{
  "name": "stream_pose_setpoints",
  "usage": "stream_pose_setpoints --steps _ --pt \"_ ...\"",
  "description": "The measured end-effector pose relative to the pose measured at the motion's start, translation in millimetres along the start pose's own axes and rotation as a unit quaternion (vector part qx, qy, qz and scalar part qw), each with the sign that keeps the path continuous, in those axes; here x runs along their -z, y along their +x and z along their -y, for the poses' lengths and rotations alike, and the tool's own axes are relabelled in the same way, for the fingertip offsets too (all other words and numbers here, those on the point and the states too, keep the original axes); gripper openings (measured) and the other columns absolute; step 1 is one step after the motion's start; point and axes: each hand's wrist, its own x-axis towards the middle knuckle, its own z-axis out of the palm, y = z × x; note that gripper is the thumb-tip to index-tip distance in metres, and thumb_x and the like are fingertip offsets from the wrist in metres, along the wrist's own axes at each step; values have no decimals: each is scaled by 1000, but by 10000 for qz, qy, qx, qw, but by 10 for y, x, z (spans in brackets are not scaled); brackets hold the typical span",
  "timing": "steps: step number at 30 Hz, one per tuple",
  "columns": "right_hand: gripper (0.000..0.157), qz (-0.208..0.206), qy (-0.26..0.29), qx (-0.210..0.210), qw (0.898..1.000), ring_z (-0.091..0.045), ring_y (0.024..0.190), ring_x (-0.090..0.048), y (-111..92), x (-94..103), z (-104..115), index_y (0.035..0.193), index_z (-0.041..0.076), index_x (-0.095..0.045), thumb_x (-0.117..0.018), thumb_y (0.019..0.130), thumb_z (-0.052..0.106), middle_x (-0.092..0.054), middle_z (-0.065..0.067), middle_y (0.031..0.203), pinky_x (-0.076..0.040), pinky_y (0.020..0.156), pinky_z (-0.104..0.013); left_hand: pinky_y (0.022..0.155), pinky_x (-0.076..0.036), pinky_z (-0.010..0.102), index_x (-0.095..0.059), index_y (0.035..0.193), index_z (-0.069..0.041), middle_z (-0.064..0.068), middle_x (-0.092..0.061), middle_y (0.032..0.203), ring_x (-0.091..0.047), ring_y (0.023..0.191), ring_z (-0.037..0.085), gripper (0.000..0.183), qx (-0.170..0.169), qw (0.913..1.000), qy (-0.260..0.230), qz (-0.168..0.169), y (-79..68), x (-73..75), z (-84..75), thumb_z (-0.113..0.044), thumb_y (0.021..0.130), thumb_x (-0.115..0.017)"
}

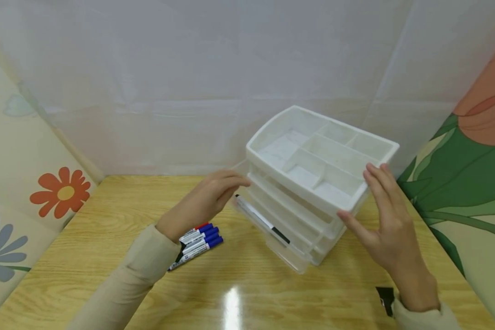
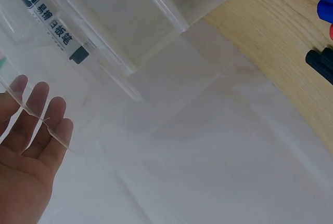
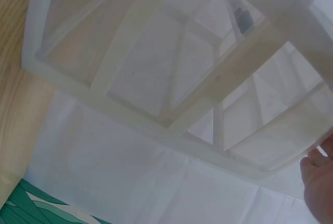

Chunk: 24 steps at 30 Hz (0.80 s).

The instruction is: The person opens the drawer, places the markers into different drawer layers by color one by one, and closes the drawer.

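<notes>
A white desktop organizer (image 1: 313, 192) with a divided top tray and clear drawers stands angled on the table. One lower drawer (image 1: 286, 256) sticks out, with a black-capped whiteboard marker (image 1: 261, 217) lying in it. At the organizer's left side my left hand (image 1: 206, 197) has its fingertips near the upper drawers. In the left wrist view a clear plastic edge (image 2: 31, 112) crosses those fingers, which are only slightly bent. My right hand (image 1: 389, 224) holds the organizer's right corner, thumb at the front rim and fingers along the side rim; the right wrist view shows its fingers at the frame's edge.
Several whiteboard markers (image 1: 200, 243) with blue, red and black caps lie together on the wooden table (image 1: 119, 243), partly behind the left forearm. A small black object (image 1: 385, 300) sits by the right wrist. A white sheet (image 1: 169, 91) hangs behind; flower-patterned panels flank the table.
</notes>
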Motion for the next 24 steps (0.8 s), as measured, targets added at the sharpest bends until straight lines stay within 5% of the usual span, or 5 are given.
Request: stream_pose_setpoints --steps 7,24 --pt "83 14 -49 6 10000 -39 143 -39 -9 14 -8 131 -15 -53 -56 94 59 -52 -33 136 -27 124 -33 98 -55 34 -65 126 -6 8 -66 125 -62 117 22 34 -495 9968 28 -631 -128 7 80 5 95 -60" --pt "83 63 -28 -12 10000 -37 143 -39 -12 12 1 131 -15 -53 -56 94 59 -52 -33 136 -26 124 -32 96 -55 41 -65 125 -3 11 -66 122 -62 116 26 36 -187 9919 252 -1228 -459 4 220 2 90 -69"
